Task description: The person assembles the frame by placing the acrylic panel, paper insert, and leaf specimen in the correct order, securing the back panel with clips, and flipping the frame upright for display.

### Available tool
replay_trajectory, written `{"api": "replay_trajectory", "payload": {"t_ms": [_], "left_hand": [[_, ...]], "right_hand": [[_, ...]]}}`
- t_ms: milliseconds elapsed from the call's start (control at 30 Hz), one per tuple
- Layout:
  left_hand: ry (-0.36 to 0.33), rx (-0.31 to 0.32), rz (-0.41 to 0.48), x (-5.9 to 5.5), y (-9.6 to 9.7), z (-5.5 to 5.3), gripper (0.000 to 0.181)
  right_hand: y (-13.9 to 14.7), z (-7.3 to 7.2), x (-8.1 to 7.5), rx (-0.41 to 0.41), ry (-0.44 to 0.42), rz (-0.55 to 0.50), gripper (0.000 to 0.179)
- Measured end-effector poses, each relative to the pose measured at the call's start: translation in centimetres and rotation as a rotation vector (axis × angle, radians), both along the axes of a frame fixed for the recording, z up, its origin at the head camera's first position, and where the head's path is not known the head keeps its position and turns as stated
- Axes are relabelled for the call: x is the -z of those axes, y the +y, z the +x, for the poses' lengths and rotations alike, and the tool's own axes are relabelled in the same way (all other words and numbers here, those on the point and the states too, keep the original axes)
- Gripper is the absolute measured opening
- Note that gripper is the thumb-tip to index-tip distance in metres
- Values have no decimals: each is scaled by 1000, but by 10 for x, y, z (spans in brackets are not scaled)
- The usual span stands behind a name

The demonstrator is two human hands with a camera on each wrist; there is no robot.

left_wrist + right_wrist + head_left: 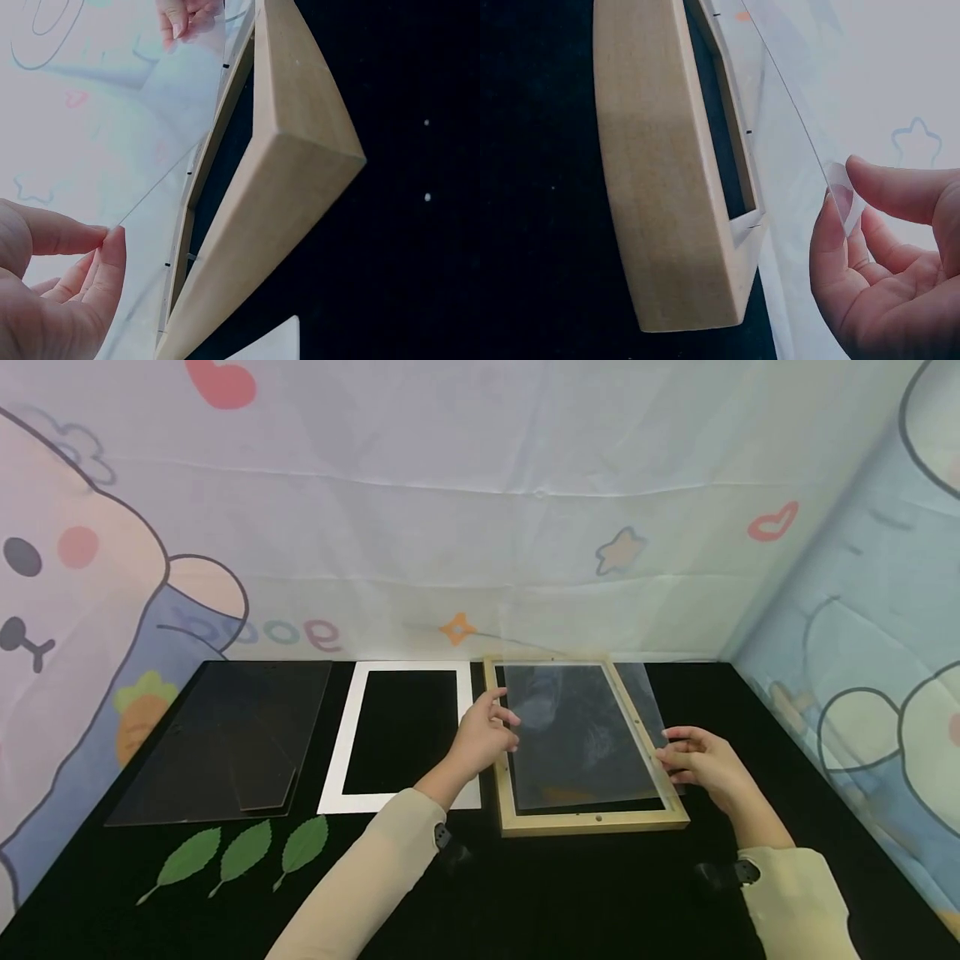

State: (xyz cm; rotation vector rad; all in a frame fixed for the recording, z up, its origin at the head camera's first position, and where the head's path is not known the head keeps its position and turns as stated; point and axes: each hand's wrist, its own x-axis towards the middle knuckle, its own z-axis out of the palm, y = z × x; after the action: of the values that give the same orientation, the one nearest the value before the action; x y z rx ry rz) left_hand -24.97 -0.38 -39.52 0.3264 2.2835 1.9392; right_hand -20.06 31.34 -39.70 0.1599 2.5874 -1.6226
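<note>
The clear sheet (585, 735) is held raised over the wooden frame (592, 823). Its nine o'clock side is pinched between thumb and fingertips of the left hand (483, 735); its corner near four o'clock is pinched likewise by the right hand (699, 764). The sheet is best kept level and touched only at its edges, lest it be smudged. At nine o'clock from the frame lies the white mat (397, 802).

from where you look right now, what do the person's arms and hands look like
The left sleeve and right sleeve are plain and cream-coloured. A small black device shows at the left cuff, another at the right. The left hand and right hand wear no gloves.
</note>
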Motion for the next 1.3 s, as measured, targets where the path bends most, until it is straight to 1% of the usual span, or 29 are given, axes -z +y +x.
{"api": "replay_trajectory", "payload": {"t_ms": [300,400,567,767,1300], "left_hand": [[-10,-2,-24,3,0,-1,77],[-13,0,-29,4,0,-1,77],[-23,6,-34,6,0,1,77],[-27,7,-53,7,-1,2,77],[-29,6,-59,13,-2,2,77]], "right_hand": [[-1,0,7,30,-24,58,49],[0,1,9,30,-22,81,47],[0,3,11,33,-20,88,46],[-1,4,15,37,-33,112,46],[-2,3,25,37,-38,178,44]]}}
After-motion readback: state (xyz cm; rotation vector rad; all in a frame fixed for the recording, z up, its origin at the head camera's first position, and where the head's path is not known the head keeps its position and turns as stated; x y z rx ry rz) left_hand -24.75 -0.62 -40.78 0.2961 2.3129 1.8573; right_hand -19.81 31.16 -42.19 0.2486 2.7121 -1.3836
